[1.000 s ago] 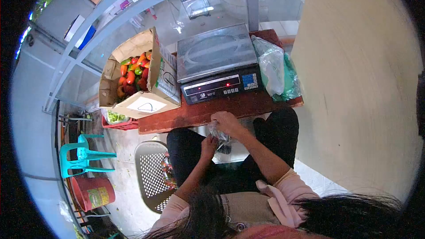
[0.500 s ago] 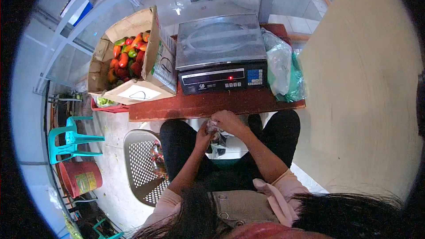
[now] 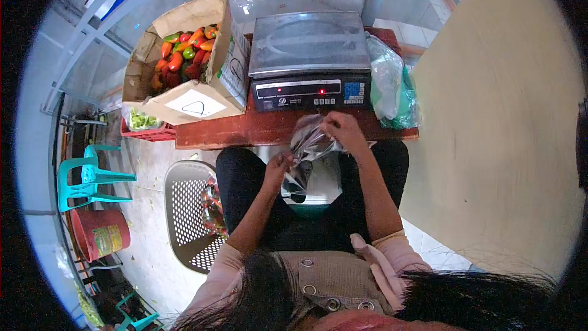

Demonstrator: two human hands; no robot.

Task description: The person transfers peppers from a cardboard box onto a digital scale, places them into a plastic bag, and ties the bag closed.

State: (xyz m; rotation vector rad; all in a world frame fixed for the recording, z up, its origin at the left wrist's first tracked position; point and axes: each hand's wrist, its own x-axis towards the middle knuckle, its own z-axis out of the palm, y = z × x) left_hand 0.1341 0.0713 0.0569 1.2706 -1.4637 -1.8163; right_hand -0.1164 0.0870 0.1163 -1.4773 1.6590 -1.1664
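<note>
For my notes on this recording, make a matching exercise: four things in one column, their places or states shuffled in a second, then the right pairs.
Things
1. clear plastic bag
2. digital weighing scale
3. cardboard box
4. perforated basket

Places or states
A. on the floor, beside the person's left leg
B. on the wooden table, holding red, orange and green peppers
C. gripped by the left hand and the right hand
D. showing a lit red light on its front panel

Right pairs: 1-C, 2-D, 3-B, 4-A
</note>
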